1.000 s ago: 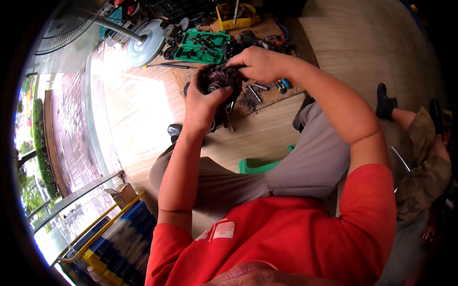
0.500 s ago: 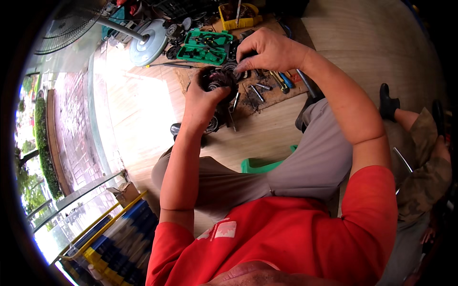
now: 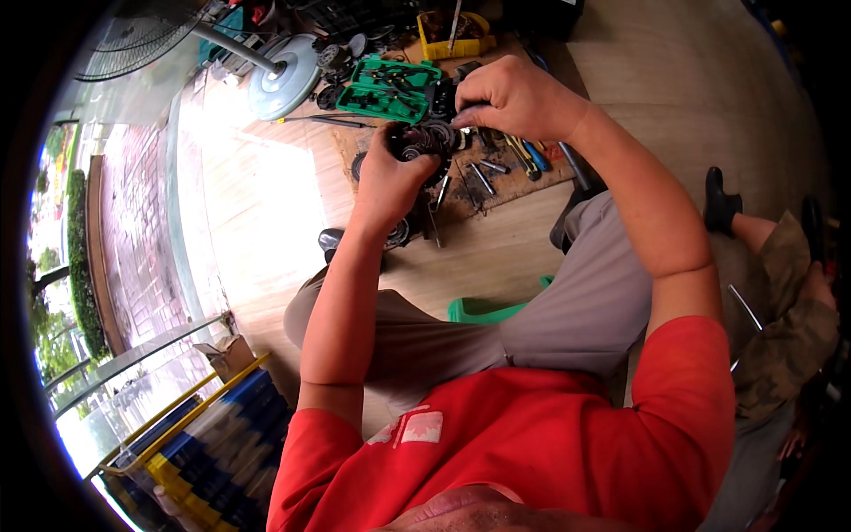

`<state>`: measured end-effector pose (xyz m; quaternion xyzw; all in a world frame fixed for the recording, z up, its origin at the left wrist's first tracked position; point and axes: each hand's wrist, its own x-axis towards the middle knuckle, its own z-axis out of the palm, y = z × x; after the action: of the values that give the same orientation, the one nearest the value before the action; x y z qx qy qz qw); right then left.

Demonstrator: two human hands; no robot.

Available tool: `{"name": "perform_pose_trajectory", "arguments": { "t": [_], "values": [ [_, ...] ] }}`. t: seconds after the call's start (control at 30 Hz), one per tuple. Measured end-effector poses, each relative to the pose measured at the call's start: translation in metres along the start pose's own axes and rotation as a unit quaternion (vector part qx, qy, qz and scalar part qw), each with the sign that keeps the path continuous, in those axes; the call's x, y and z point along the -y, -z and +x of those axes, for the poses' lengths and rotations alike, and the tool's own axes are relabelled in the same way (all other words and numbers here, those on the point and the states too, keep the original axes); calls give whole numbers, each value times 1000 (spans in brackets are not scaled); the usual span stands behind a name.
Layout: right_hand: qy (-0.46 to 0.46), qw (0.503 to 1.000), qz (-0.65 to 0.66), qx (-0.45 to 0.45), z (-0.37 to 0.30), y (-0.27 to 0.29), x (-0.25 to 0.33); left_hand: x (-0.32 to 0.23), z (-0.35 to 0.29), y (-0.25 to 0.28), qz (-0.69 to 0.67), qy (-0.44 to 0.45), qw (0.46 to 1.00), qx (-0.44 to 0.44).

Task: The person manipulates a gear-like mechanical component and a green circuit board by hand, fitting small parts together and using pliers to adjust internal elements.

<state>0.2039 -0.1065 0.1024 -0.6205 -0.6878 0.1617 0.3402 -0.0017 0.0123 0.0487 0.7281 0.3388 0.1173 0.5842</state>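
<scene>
My left hand (image 3: 388,182) curls around a dark, greasy, round machine part (image 3: 425,142) over the work board. Ring-like edges show on that part, but its exact kind is unclear. To its right and a little farther off, my right hand (image 3: 512,97) is closed in a pinch, its fingertips dark with grease. Whatever it may hold is hidden behind the fingers. Silver metal rods or sockets (image 3: 483,179) lie on the board near the hands. Beside them are a blue-handled tool (image 3: 537,157) and a yellow-handled tool (image 3: 521,158).
Beyond my hands lies an open green tool case (image 3: 386,105), with a yellow bin (image 3: 479,44) behind it. A fan's round base (image 3: 285,82) stands far left. A brown work board (image 3: 465,211) covers part of the floor. At right is another person's dark boot (image 3: 722,199).
My right hand has moved slightly to the right, away from the round part. My left hand still holds the part, now tilted a little differently. The whole view has shifted slightly.
</scene>
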Motion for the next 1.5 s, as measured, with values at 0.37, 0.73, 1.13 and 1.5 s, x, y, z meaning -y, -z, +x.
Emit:
{"name": "perform_pose_trajectory", "arguments": {
  "t": [0.37, 0.73, 1.13, 1.5],
  "values": [
    [-50, 997, 45, 41, -5, -5, -6, -2, 2, 6, -294, 42, 951, -88],
    [-25, 999, 6, 31, -7, -19, -10, 1, 8, 5, -371, 62, 921, -101],
    [-13, 986, -135, 101, -7, -25, -4, 6, 10, 1, -416, 70, 903, -84],
    [-138, 963, -219, 75, -14, -5, -35, -4, 0, 10, -398, -4, 916, 53]
  ]
}}
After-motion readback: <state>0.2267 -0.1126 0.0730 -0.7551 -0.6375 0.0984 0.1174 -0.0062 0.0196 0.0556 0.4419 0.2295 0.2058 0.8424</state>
